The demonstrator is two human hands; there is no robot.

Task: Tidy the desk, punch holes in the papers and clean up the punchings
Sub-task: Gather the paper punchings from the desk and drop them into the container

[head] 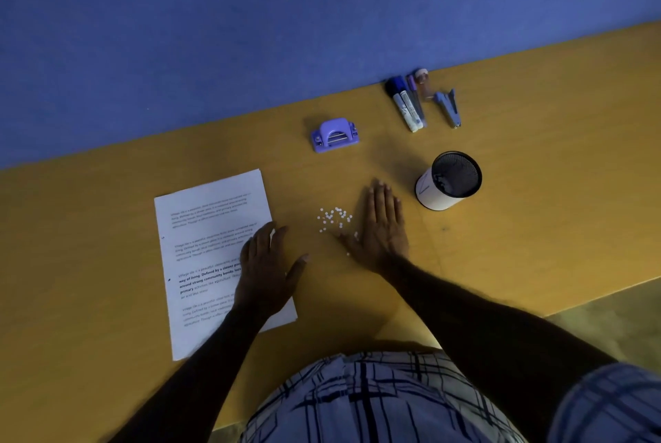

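Fingers, right hand (381,231): straight and held together, palm down flat on the desk (536,156), gripping nothing.
Fingers, left hand (264,274): straight and slightly spread, palm down over the right edge of the papers (211,228), thumb out over bare desk; gripping nothing.

Punchings (334,219): a loose scatter of small white dots on the desk, between my two hands, just left of my right fingers. A few lie right at my right thumb, touching it or nearly; I cannot tell which.

Papers: printed sheets lying flat and skewed, at my left. How many sheets, I cannot tell; my left hand and forearm cover the lower right part.

Hole punch (334,135): purple, near the blue wall (250,31), well beyond the punchings.

Pen cup (449,179): black mesh inside, white outside, just right of my right fingertips, apart from them. Contents too dark to read.

Markers (406,106) and stapler (449,108): side by side at the wall. A small pinkish item behind them is too blurred to name.

Text on the papers: too small to read.
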